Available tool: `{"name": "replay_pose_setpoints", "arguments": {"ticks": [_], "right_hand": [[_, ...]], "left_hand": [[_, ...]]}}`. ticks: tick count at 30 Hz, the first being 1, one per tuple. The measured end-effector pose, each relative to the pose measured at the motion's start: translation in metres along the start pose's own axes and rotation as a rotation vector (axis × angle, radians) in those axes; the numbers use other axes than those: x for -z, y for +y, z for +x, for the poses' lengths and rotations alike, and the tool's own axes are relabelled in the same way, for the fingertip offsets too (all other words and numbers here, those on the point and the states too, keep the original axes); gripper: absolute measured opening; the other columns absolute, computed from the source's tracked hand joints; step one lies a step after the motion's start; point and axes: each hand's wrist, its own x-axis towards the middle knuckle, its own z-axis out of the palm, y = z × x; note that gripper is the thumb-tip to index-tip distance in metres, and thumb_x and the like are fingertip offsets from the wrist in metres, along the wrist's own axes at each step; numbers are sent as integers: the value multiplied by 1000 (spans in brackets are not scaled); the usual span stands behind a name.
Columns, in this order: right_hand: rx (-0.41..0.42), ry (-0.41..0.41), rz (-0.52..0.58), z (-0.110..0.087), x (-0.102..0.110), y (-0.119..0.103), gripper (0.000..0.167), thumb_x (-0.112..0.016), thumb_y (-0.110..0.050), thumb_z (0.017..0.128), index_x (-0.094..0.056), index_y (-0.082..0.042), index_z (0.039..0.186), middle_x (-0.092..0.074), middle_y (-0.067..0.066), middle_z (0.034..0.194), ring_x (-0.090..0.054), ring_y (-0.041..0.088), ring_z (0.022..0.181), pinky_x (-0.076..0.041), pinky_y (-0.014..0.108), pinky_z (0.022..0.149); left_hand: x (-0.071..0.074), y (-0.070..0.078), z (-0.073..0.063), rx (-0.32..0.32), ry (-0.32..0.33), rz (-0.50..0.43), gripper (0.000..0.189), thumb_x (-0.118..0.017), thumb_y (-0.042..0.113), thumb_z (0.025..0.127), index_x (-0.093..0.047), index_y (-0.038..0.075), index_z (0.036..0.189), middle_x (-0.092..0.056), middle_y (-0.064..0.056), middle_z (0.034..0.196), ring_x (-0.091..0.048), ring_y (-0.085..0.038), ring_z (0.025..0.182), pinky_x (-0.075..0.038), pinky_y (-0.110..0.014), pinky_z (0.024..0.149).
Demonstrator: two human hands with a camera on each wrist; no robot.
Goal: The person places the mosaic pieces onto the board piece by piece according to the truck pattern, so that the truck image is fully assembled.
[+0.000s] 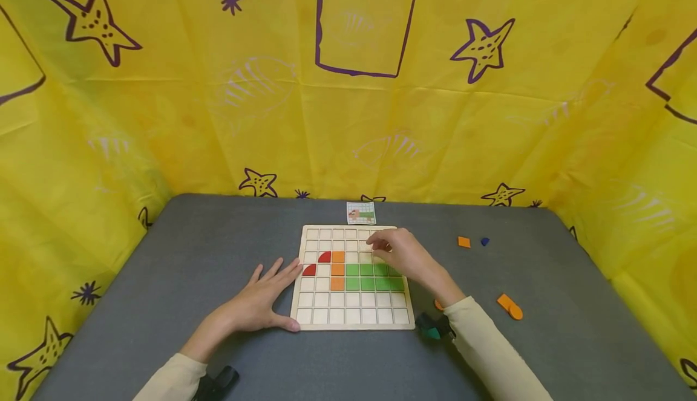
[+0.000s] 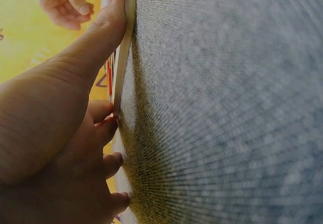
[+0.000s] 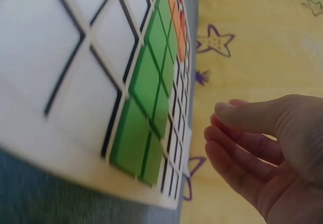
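A wooden grid board lies on the grey table. Its squares hold green tiles, orange tiles and red quarter-round tiles. My left hand rests at the board's left side with spread fingers. In the left wrist view its thumb and a fingertip touch the board's edge. Over the upper right of the board hovers my right hand, fingers loosely bent. No piece shows between its thumb and fingers in the right wrist view.
A small picture card lies behind the board. To the right are an orange square, a small blue piece and orange pieces. Near my right wrist is a green piece, with an orange piece partly hidden there.
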Motion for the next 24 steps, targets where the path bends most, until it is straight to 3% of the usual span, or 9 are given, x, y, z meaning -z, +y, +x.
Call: {"name": "replay_pose_setpoints", "arguments": {"ticks": [12,24], "right_hand": [[-94,13,0,-10,18,24,21,-70,-1,88,-72,-2,109,-71,7,94,-64,17,84,-55,36,77],[-134,73,-2,-29,29,71,19,-72,1,85,-72,0,104,-71,8,92,-65,21,83,-55,41,78]], "left_hand": [[2,0,0,9,-2,-8,114,-80,59,68,-27,9,156,-19,-10,162,-6,-42,148,3,-67,112],[1,3,0,-6,1,-8,113,-80,58,69,-27,9,155,-20,-10,162,-6,-42,148,3,-67,112]]}}
